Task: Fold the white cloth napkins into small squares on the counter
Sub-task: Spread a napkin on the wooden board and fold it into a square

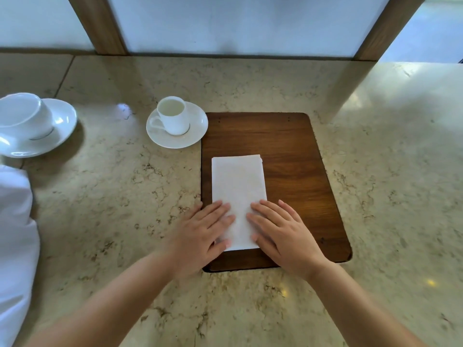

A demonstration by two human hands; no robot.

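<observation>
Flat, both the left hand and right hand press straight fingers on the unmarked folded napkin

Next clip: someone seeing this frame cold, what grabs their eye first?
The white napkin, folded into a long rectangle, stands out on the dark wooden board set in the marble counter. The left hand and right hand press flat on its near end. A white cup on a saucer stands at the board's far left corner.
</observation>
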